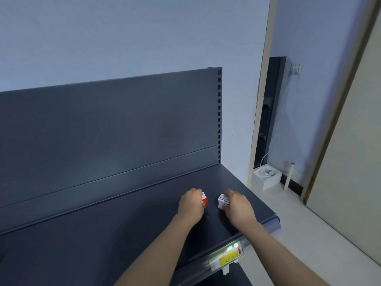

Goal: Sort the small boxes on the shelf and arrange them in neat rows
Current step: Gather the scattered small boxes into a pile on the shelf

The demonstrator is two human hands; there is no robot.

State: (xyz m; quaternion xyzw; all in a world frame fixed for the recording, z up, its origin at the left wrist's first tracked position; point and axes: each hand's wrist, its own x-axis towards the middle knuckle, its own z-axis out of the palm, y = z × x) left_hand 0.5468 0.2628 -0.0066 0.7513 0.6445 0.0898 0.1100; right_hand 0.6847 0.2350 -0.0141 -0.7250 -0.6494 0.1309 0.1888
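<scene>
Both boxes sat toward right end of shelf (103, 234), roughly midway between back panel (103, 131) and front edge, small gap between them. Left hand (190, 205) curled round red-and-white box (204, 200); right hand (239, 209) had fingers wrapped over white box (222, 201).

Risks, my guess:
- Boxes tiny and light, so loose pinch could've dropped one.
- White one wasn't far from shelf's right edge, so careless nudge might've sent it to floor (299, 219).
- Uneven push = crooked row.
</scene>
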